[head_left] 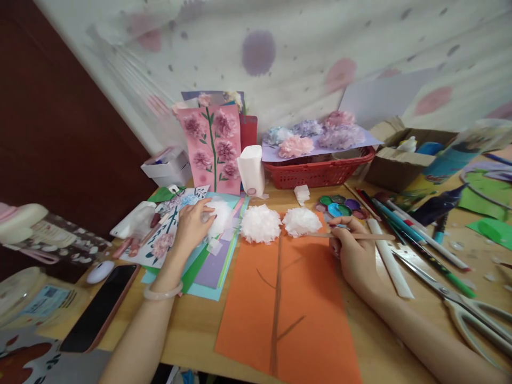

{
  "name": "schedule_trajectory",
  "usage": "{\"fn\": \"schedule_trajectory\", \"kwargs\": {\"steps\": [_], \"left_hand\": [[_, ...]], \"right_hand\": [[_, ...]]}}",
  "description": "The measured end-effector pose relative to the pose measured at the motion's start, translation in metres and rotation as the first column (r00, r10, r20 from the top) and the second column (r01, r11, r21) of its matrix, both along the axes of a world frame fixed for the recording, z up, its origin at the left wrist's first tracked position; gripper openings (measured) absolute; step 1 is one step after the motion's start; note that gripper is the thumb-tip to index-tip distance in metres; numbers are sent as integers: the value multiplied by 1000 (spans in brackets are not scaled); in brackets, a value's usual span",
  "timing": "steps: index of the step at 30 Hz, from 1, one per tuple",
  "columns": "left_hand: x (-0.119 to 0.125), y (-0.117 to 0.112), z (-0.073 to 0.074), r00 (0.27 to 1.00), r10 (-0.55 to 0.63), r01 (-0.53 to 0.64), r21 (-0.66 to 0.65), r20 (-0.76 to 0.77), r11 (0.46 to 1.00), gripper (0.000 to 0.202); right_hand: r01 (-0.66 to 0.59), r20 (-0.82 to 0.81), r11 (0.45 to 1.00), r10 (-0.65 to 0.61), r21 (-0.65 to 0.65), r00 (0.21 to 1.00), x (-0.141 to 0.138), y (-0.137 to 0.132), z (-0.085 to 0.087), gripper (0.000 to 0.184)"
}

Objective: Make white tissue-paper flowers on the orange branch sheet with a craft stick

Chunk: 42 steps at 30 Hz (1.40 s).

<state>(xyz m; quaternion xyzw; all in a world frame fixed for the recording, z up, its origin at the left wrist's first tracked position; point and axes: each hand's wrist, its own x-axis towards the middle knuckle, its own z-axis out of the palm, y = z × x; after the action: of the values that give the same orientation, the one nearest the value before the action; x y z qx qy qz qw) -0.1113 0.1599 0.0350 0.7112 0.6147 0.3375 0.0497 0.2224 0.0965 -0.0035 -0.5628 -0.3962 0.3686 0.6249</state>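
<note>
My left hand (192, 223) reaches to a pile of white tissue paper (221, 217), its thumb and forefinger apart at the pile's edge. My right hand (354, 248) is closed on a thin wooden stick (376, 236), held level, its left end close to a white ruffled paper flower (301, 221). A second white paper flower (261, 224) sits just left of that one. Both lie at the top of an orange sheet (308, 304), which bears a brown drawn stem with side branches.
A red basket (320, 174) carries a purple sheet with several pastel flowers. Beside it stands a pink flower picture (214, 152). Scissors (444, 290), pens (424, 240) and paint pots (336, 205) lie at right. A phone (102, 306) and coloured papers (210, 266) lie left.
</note>
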Motion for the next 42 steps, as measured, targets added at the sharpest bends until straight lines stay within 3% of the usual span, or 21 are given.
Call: {"fn": "schedule_trajectory", "kwargs": {"steps": [5,8,11,16,19,22,24,27,30,33,42], "left_hand": [[0,-1,0,980,30,-35,24,195,999,31],[3,-2,0,919,43,-53,15,391,998,32],[12,-5,3,794,18,17,-52,608,999,38],[44,-23,6,550,-2,273,-177,835,946,44],[71,-41,6,404,23,471,-229,915,852,45],[95,-58,6,178,124,725,-215,976,655,41],[107,-66,6,106,195,815,-198,975,545,38],[119,-72,6,141,218,835,-234,966,497,34],[126,-72,3,247,155,790,-292,956,539,30],[128,-70,-2,307,134,747,-326,942,579,26],[128,-73,-16,289,201,777,-352,936,522,34]], "right_hand": [[12,-24,1000,-13,-23,1000,-3,0,4,9],[17,-28,1000,-18,-21,999,-3,0,3,10],[12,-13,1000,-12,0,1000,-2,1,1,8],[-15,3,999,15,32,1000,1,1,-5,8],[-57,24,996,55,74,998,0,-4,-6,7],[-125,12,986,124,107,992,-5,-13,-3,7],[-162,-13,978,165,130,986,-10,-19,0,6],[-192,-46,968,202,162,978,-16,-25,4,3],[-185,-81,966,202,182,976,-18,-26,7,4],[-154,-117,972,176,177,977,-18,-24,8,6],[-211,-144,971,226,115,963,-20,-24,7,6]]}}
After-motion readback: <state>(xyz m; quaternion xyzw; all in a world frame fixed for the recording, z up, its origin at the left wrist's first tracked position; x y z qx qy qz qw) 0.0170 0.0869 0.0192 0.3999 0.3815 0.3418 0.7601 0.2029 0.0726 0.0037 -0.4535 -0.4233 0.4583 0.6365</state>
